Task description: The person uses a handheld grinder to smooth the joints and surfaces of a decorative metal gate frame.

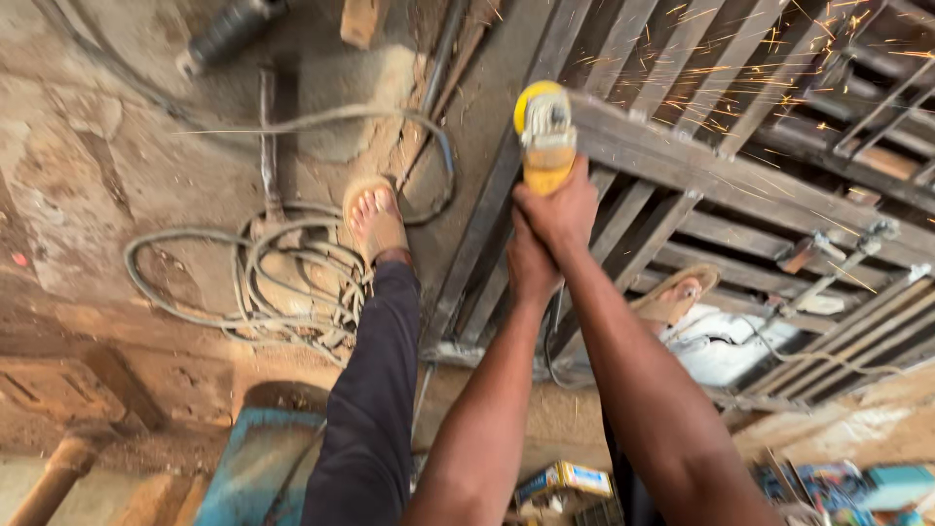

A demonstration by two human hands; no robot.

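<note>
The right hand [563,209] is wrapped tight round the rear of a yellow grinder [545,136], fingers closed on its body, and the left hand [531,268] sits just below and behind it, clamped on the same tool's tail end, though its fingers are mostly hidden by the right wrist, so how far they close is hard to tell. Both forearms run up from the bottom edge and meet at the tool. The grinder's head rests against a flat bar of a metal gate [740,185] that lies slanted across the right half of the view, and orange sparks [779,58] spray off to the upper right over its slats. A dark cord [551,341] hangs down from under the hands. The left foot, in a tan sandal [375,219], stands on the dirt floor [78,166] just beside the gate's edge; the other sandal [672,297] rests on the gate's bars, near a clamp [838,258] fixed to the frame. A coil of grey cable [263,282] lies on the floor touching the left foot. A blue drum [255,463] stands at the bottom, beside the dark trouser leg, and small coloured boxes [565,482] lie along the lower edge.
</note>
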